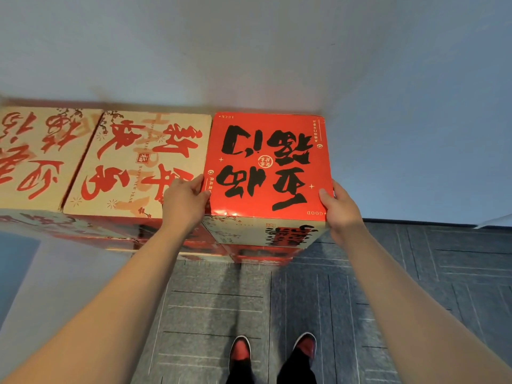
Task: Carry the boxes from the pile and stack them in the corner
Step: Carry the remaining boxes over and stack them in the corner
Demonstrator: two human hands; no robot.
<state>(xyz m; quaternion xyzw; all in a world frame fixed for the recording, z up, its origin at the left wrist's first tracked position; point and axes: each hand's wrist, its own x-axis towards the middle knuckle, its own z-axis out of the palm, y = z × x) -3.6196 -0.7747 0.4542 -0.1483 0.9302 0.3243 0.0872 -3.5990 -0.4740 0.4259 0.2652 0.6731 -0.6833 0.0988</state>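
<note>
We see the red box (267, 164) on top of a stack at the right end of a row of boxes, with its back edge against the wall (249, 51). Its top carries big black characters, upside down to us.

The left hand (185, 202) grips the red box's left edge near the front corner. Its fingers curl against that edge with the tips just on the red top. The hand lies over the seam between the red box and the cream box (133, 164) beside it.

The right hand (342, 210) grips the right edge near the front corner. Its thumb lies on the top, and the other fingers go down the side, hidden from us.

The red box rests on a lower box (263, 232), cream with red and black print on its front. Under that we make out the lowest box (260, 256), red and blurred.

The cream box touches the red box side to side, with its top at about the same height. A 2nd cream box (36, 153) stands left of it, touching it.

Below, 2 red-and-black shoes (241, 350) stand on the grey floor (415, 273), near the foot of the stack.
</note>
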